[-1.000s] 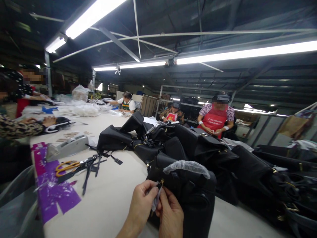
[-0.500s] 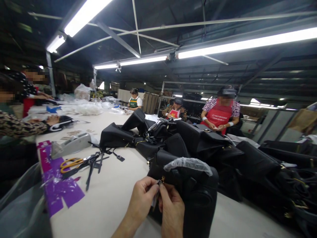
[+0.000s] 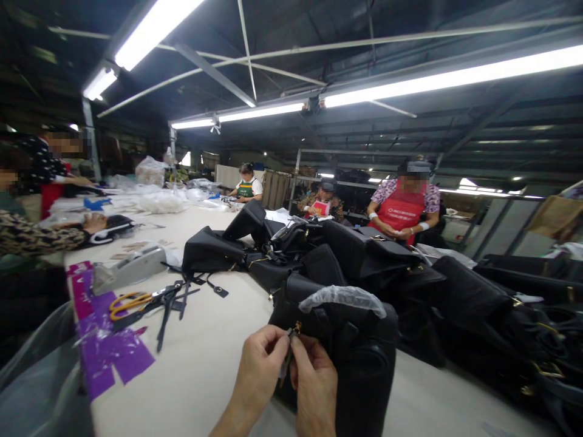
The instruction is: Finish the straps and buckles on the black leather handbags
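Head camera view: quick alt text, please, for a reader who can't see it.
The left hand and right hand pinch a small gold metal fitting on a black leather handbag under clear plastic film. More black handbags crowd a long white worktable, beside orange-handled scissors; a red-aproned co-worker works beyond.

Long fluorescent tube lights [image 3: 157,33] overhead throw hard white light across the workshop and burn out into glare, while the dark roof [image 3: 364,18] stays dim. The pale work surface [image 3: 191,376] reads bright, black handbags [image 3: 359,358] sink into shadow with little detail, and plastic wrap [image 3: 342,300] catches a soft sheen. Wide-angle distortion bends the roof beams [image 3: 214,73] and stretches the frame's edges, and the hands [image 3: 262,367] look slightly soft
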Demonstrator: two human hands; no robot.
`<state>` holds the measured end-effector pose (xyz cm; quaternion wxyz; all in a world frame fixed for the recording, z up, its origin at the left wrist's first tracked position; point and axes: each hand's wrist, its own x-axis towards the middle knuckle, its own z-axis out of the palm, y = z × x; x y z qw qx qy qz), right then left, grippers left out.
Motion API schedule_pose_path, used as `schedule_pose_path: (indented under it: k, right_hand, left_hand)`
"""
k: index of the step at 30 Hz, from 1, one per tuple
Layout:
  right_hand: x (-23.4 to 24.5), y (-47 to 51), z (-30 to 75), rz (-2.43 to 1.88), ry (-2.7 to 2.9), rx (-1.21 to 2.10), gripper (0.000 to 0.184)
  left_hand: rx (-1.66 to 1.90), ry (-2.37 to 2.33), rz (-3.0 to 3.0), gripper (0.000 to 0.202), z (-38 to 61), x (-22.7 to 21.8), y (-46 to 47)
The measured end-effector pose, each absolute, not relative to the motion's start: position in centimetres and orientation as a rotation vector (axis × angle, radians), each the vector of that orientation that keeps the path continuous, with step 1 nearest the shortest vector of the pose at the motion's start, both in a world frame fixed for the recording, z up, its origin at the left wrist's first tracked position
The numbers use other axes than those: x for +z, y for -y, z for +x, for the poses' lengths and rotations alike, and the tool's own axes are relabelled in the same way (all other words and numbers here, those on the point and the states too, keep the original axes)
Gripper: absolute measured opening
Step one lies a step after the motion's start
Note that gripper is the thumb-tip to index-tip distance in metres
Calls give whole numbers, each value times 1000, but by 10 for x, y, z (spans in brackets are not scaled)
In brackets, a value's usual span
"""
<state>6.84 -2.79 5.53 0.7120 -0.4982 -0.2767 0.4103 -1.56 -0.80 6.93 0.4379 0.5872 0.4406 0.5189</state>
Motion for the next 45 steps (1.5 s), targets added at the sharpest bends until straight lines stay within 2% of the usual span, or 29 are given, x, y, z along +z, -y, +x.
schedule_pose_path:
  k: [10, 14, 21, 26, 31, 39, 41, 44, 45]
  right_hand:
    - [50, 25, 73, -1091, 631, 940, 38]
    - [42, 23, 75, -1059, 652, 954, 32]
    - [43, 24, 79, -1038, 719, 927, 34]
    - [46, 29, 78, -1019, 746, 962, 38]
    - [48, 28, 77, -1034, 730, 926, 40]
    - [44, 25, 77, -1046, 743, 900, 40]
    - [43, 25, 77, -1064, 743, 897, 40]
    - [43, 25, 76, -1094, 746, 882, 41]
    - [44, 25, 76, -1104, 745, 874, 41]
  left_hand:
    - [1458, -1173, 1667, 20, -11, 64, 17]
    - [1553, -1150, 1955, 22, -12, 57, 17]
    - [1687, -1227, 2640, 32, -19, 56, 16]
    - [1727, -1246, 2777, 32, -20, 56, 15]
    - [1604, -1115, 2553, 27, -22, 51, 20]
    - [1226, -925, 1497, 30, -32, 48, 42]
    - [1267, -987, 1503, 28, -32, 47, 44]
    - [1344, -1118, 1678, 6, -32, 45, 47]
    - [1354, -1143, 1718, 6, -33, 44, 48]
